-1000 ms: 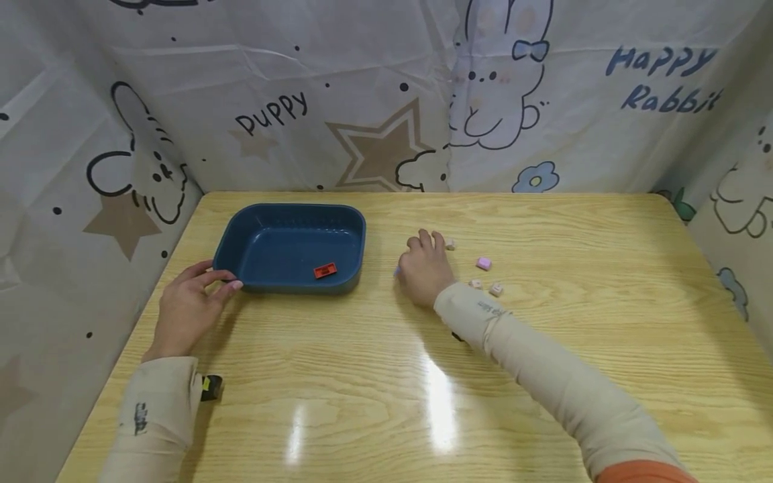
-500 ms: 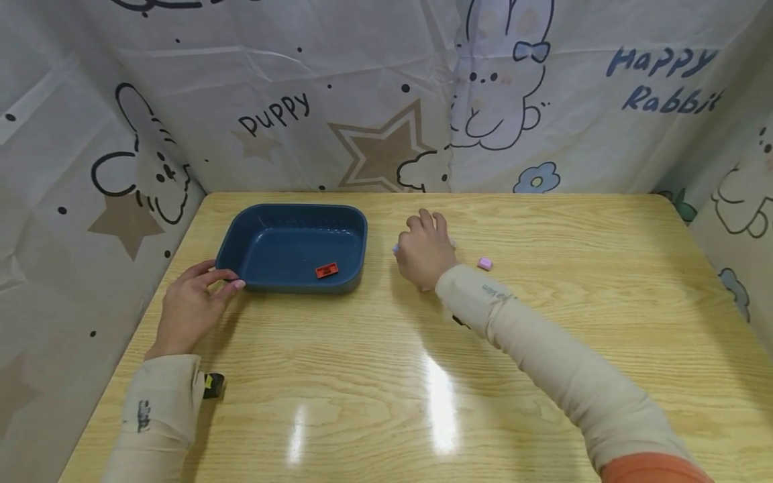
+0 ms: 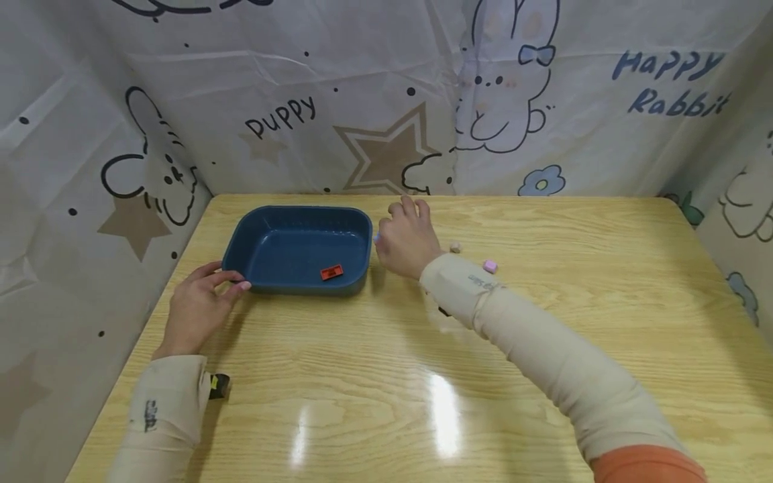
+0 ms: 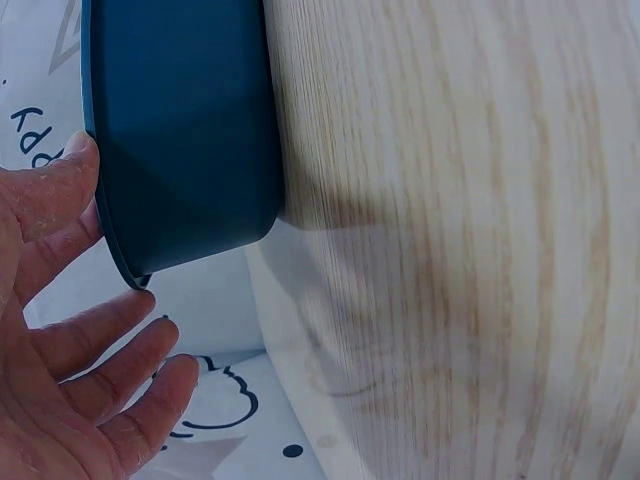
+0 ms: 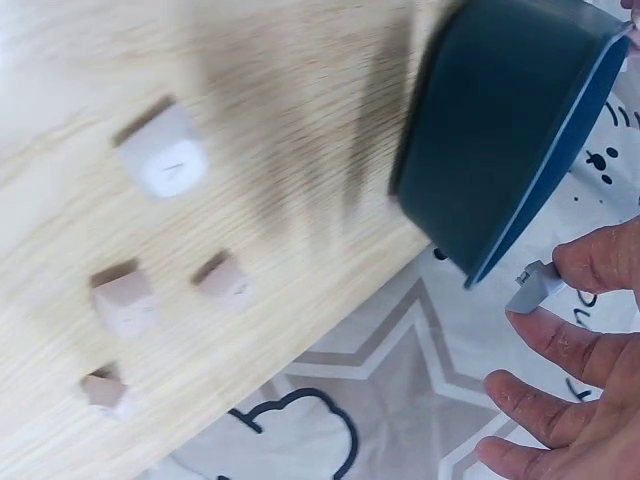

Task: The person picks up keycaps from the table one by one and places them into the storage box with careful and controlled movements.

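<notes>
- Step in hand, as judged: transfer of a small piece to the blue tray (image 3: pixel 356 231). The right hand (image 3: pixel 406 240) hovers just beside the tray's right rim, carrying a small grey-lilac block (image 5: pixel 534 284).
- Right hand: thumb and forefinger pinch the block at their tips; the other fingers (image 5: pixel 545 409) curl loosely below it. In the right wrist view the block sits just outside the rim, not yet over the basin.
- Next move, as judged: carry the block over the rim, then part the fingertips.
- Left hand (image 3: pixel 199 305): fingers relaxed, thumb and fingertips touching the tray's near left corner, steadying it.
- Tray contents: one red piece (image 3: pixel 331 272).
- On the table (image 3: pixel 543 349): a pink cube (image 3: pixel 490 266) and a beige cube (image 3: pixel 455 247), right of the right hand.
</notes>
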{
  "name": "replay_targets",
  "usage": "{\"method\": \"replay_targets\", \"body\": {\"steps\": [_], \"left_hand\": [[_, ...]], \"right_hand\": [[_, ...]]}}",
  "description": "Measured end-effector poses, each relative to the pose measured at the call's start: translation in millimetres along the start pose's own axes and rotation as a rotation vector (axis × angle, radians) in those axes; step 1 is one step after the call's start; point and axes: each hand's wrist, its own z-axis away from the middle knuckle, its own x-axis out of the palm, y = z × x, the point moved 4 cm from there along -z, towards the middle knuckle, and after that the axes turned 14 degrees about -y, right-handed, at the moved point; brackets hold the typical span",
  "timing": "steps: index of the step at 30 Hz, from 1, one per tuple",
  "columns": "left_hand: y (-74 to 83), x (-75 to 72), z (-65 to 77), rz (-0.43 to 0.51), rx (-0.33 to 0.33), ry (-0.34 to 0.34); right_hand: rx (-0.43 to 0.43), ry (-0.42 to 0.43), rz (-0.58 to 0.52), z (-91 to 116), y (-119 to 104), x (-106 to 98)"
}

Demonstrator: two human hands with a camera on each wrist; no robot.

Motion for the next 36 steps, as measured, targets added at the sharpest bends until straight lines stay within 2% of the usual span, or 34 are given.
{"method": "replay_targets", "body": {"steps": [15, 21, 30, 36], "left_hand": [[2.2, -3.3, -1.2, -0.003, 0.029, 0.023], [1.2, -1.1, -0.4, -0.024, 0.012, 0.004], [0.1, -0.8, -0.7, -0.008, 0.039, 0.020], [-0.4, -0.5, -0.2, -0.003, 0.019, -0.001]], "right_hand": [[-0.056, -0.036, 0.063, -15.2, -33.3, -9.8], [-0.077, -0.058, 0.084, -18.8, -43.6, -7.3], [-0.096, -0.043, 0.107, -21.2, -55.4, -7.1], [-0.108, -0.043, 0.106, -22.1, -58.0, -7.4]]}}
